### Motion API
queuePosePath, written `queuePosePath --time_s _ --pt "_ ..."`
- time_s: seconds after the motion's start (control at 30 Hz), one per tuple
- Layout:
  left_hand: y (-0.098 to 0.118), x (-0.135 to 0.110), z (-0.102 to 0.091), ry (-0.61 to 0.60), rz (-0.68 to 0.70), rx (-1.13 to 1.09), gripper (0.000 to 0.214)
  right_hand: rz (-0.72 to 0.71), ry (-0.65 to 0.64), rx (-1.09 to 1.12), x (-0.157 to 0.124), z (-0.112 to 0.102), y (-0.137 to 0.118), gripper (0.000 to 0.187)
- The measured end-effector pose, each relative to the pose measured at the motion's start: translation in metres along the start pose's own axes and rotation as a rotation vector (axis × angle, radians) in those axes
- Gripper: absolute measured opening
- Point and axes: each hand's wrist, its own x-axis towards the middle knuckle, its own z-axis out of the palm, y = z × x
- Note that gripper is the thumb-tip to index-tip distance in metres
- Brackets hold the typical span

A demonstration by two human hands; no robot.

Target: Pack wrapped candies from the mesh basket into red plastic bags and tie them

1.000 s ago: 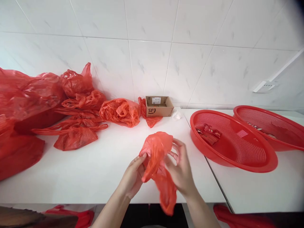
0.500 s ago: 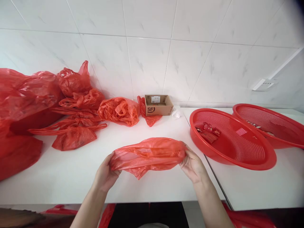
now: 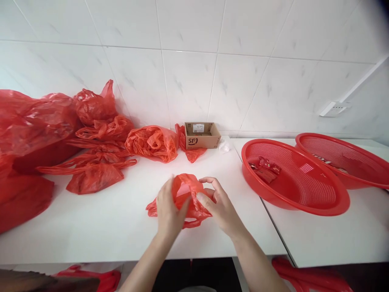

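A red plastic bag (image 3: 190, 188) rests crumpled on the white table in front of me, its mouth gaping upward. My left hand (image 3: 168, 209) is around the bag's left edge, slightly blurred, with the thumb over the mouth. On the opposite edge, my right hand (image 3: 220, 207) has the film at its thumb and bent fingers. Part of the bag's left side is hidden behind my left hand. One loop of the bag lies toward me, between the wrists.
Several red plastic bags (image 3: 94, 176) are heaped at left. A bundle of red bags (image 3: 152, 144) and a cardboard box (image 3: 202, 141) stand by the tiled wall. At right are a red basket (image 3: 316, 190) holding small red packets (image 3: 267, 170) and another red basket (image 3: 358, 162).
My hands have come closer together. The bag, stretched wide between them before, is now gathered narrower on the table with its mouth open.
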Motion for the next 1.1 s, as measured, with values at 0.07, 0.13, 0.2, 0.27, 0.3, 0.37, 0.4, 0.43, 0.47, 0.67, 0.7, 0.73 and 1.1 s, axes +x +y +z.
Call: queuePosePath --time_s 0.07,0.13,0.2,0.27,0.3,0.37,0.4,0.43,0.47,0.67,0.7,0.73,1.1 --pt "-0.009 0.018 -0.015 -0.046 -0.119 -0.039 0.070 -0.019 -0.035 0.010 -0.004 -0.018 -0.003 0.045" --pt "-0.012 0.031 -0.036 -0.234 -0.240 -0.140 0.048 -0.043 -0.027 0.008 -0.003 -0.043 -0.003 0.047" --pt "-0.012 0.036 -0.055 -0.485 -0.452 -0.368 0.028 -0.068 -0.032 -0.047 0.003 -0.067 -0.001 0.038" --pt "-0.009 0.036 -0.066 -0.608 -0.715 -0.636 0.025 -0.112 -0.068 -0.189 0.011 -0.085 0.002 0.018" --pt "-0.007 0.034 -0.067 -0.600 -0.829 -0.747 0.025 -0.155 -0.077 -0.298 0.015 -0.090 0.004 0.009" --pt "-0.005 0.030 -0.063 -0.486 -0.999 -0.904 0.020 -0.275 0.011 -0.565 0.020 -0.090 0.006 0.016" --pt "-0.004 0.028 -0.058 -0.412 -1.055 -0.957 0.016 -0.347 0.107 -0.697 0.019 -0.085 0.007 0.020" --pt "-0.003 0.026 -0.052 -0.340 -1.100 -0.996 0.013 -0.424 0.218 -0.807 0.017 -0.077 0.007 0.022" --pt "-0.002 0.023 -0.045 -0.282 -1.138 -1.025 0.012 -0.502 0.316 -0.882 0.012 -0.067 0.006 0.023" --pt "0.002 0.017 -0.031 -0.222 -1.226 -1.017 0.008 -0.548 -0.028 -1.051 -0.011 -0.014 0.013 0.030" --pt "0.001 0.020 -0.036 -0.202 -1.233 -1.010 0.010 -0.448 -0.098 -1.127 -0.010 -0.018 0.018 0.034" --pt "0.000 0.023 -0.043 -0.168 -1.235 -1.003 0.013 -0.339 -0.145 -1.190 -0.007 -0.027 0.024 0.043" --pt "-0.031 0.007 -0.081 -0.432 -0.744 -0.495 0.037 -0.040 -0.222 -0.580 -0.022 -0.117 -0.009 0.033"
